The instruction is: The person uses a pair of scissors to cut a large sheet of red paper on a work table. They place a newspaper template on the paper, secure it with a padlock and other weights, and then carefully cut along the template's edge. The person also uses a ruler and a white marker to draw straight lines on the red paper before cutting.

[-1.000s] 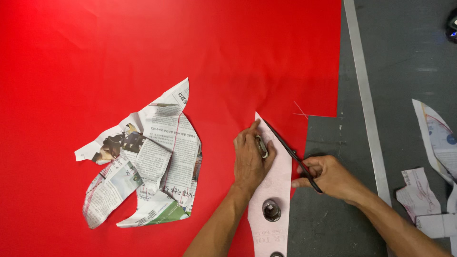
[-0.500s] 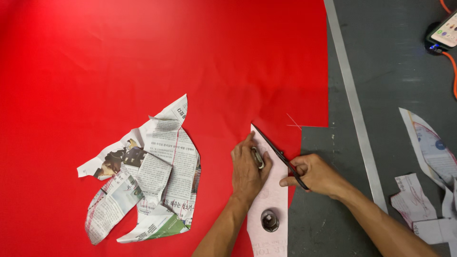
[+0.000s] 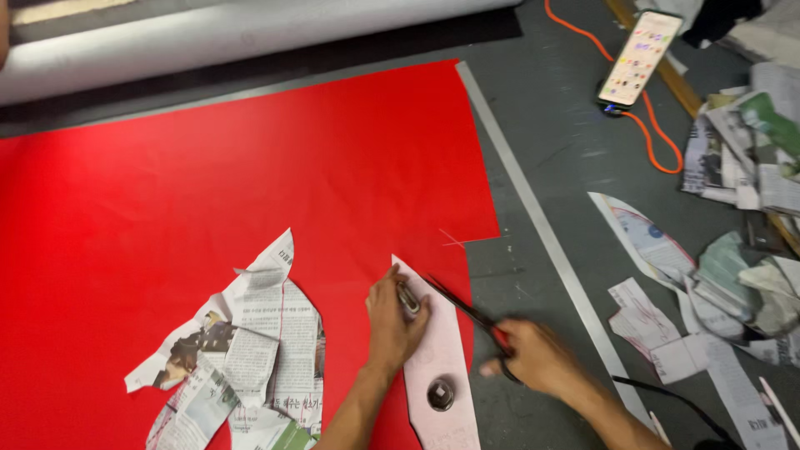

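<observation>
A large red sheet point(image 3: 208, 192) lies flat on the grey work surface. My left hand point(image 3: 393, 323) presses down on a pale pointed paper pattern point(image 3: 446, 358) at the sheet's right edge, with a small metal object under the fingers. A round metal weight point(image 3: 440, 393) sits on the pattern lower down. My right hand point(image 3: 533, 360) grips scissors with red handles point(image 3: 467, 312), their blades pointing up-left along the pattern's right edge. A newspaper pattern piece point(image 3: 237, 358) lies on the red sheet to the left of my left hand.
A metal strip point(image 3: 533, 217) runs diagonally right of the sheet. A phone point(image 3: 640, 58) on an orange cable point(image 3: 646, 137) lies at the top right. Newspaper scraps point(image 3: 733, 250) pile at the right. A white fabric roll point(image 3: 208, 33) lies along the far edge.
The view has tilted up, so the roll, phone and scraps appear. Both hands stay at the pale pattern, and the scissors have shifted slightly along its edge.
</observation>
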